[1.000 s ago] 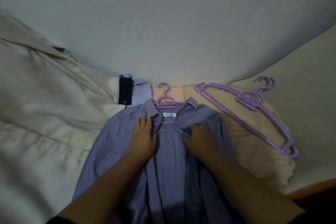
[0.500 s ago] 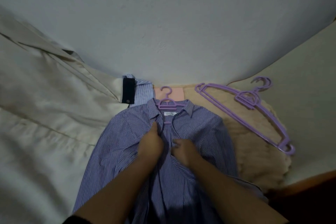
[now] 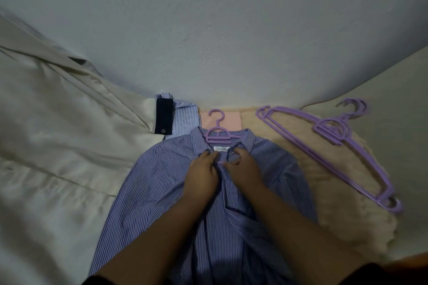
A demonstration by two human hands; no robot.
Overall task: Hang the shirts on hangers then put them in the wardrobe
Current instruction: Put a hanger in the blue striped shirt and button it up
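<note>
Both forearms reaching up from the bottom edge of the frame, converging at centre. Left hand (image 3: 203, 174) back up, fingers curled forward, tips pinching fabric at the middle of the frame. Right hand (image 3: 243, 169) just beside it, nearly touching, thumb and forefinger bent into a ring and pinching cloth. Wrists straight; dark sleeve edge at lower left.

Blue striped shirt (image 3: 162, 183) lies flat, purple hanger (image 3: 216, 133) inside its collar.
</note>
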